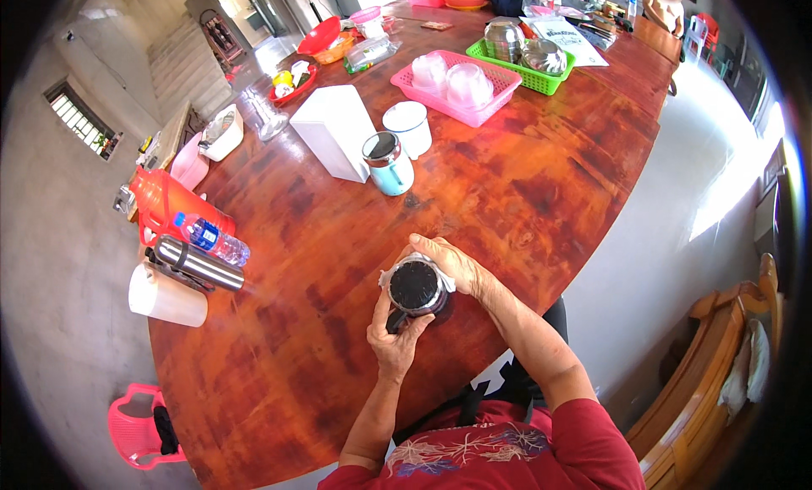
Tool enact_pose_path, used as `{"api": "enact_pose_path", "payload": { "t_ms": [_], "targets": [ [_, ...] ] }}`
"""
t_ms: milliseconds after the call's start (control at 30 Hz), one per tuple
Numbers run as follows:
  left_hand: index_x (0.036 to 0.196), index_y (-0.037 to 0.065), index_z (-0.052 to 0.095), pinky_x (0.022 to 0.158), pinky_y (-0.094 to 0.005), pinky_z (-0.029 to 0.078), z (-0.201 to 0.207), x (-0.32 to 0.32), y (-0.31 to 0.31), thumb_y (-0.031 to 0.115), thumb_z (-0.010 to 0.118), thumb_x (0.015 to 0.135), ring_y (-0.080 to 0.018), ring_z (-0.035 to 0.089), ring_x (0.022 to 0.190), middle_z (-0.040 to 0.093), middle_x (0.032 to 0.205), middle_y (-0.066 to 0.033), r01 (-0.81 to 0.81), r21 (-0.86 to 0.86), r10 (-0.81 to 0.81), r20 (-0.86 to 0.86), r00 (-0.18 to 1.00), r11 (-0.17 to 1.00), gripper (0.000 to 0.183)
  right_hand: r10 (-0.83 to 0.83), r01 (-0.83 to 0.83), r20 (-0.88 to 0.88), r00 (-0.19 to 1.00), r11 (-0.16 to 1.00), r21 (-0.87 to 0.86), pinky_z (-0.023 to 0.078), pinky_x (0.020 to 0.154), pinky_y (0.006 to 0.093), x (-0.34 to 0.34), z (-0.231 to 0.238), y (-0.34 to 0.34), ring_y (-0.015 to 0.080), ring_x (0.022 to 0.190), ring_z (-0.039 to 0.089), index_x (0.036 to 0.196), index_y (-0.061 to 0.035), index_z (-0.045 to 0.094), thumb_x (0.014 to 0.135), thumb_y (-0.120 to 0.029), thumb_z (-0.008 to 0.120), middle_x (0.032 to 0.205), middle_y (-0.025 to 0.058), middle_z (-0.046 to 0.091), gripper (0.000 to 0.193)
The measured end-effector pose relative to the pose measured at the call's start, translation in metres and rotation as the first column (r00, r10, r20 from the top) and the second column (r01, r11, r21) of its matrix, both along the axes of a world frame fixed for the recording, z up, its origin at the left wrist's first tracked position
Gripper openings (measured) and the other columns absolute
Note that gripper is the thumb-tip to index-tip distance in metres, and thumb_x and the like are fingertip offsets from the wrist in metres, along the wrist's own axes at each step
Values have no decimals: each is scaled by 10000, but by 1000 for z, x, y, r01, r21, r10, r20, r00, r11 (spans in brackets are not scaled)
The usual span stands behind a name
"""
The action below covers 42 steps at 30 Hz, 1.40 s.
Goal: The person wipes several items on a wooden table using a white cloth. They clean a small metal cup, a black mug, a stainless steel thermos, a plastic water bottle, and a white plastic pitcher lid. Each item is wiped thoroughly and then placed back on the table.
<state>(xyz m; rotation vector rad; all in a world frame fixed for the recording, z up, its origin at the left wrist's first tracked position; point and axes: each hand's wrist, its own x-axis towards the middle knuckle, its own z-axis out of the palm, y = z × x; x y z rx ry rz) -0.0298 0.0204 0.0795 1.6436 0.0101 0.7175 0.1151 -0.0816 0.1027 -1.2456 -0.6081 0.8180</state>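
Between my hands, over the near part of the wooden table, is a mug with a round black top (pixel 414 285) and a dark handle. My left hand (pixel 395 338) is closed around its near left side, by the handle. On the far right side, my right hand (pixel 447 261) presses a crumpled white cloth or tissue (pixel 443 280) against the mug. White edges of it also show at the mug's left. Farther off stand a light blue mug with a dark lid (pixel 391 173) and a white enamel mug (pixel 409 128), beside an upright white box (pixel 337 133).
At the left are a red thermos jug (pixel 173 200), a water bottle (pixel 216 238), a steel flask (pixel 203 264) and a white pitcher (pixel 165 297). Pink (pixel 499 92) and green (pixel 554 82) baskets sit toward the back. A pink chair (pixel 135 431) stands at lower left; another person (pixel 664 8) is far right.
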Motion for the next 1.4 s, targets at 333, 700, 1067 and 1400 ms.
{"api": "enact_pose_path", "payload": {
  "t_ms": [333, 700, 1067, 1400],
  "targets": [
    [1277, -14, 474, 807, -284, 546, 3, -3, -6, 74, 786, 761, -164, 637, 949, 637, 1108, -122, -69, 31, 70, -44, 997, 997, 609, -584, 569, 203, 786, 812, 130, 252, 1075, 375, -87, -63, -19, 303, 1273, 344, 1362, -3, 360, 1009, -430, 281, 1335, 192, 363, 559],
    [1241, 21, 500, 730, -215, 516, -4, -4, -3, 20, 760, 757, -91, 615, 869, 644, 1015, -43, -122, 71, 130, -117, 985, 990, 550, -542, 489, 747, 385, 806, 333, 330, 1036, 439, -98, 12, -17, 346, 1265, 366, 1304, -28, 445, 864, -2, 506, 1354, 198, 364, 445],
    [1460, 48, 96, 1001, -370, 441, 10, -5, -16, 14, 714, 791, -212, 527, 1141, 510, 1231, -66, 247, -791, -180, 175, 968, 560, 911, 382, 173, 903, -199, 920, -351, 467, 800, 371, -67, 98, 18, 210, 905, 579, 804, -91, 654, 642, -228, 649, 870, 44, 642, 212],
    [1456, 62, 101, 646, -195, 470, 6, -5, -7, 69, 868, 644, -76, 585, 746, 622, 869, -45, -26, -154, -1, -172, 985, 988, 1117, 755, 198, 600, 265, 567, -800, 509, 639, 439, -6, 104, 56, 329, 805, 654, 705, -60, 655, 804, -253, 519, 760, 120, 661, 256]
  ]
}}
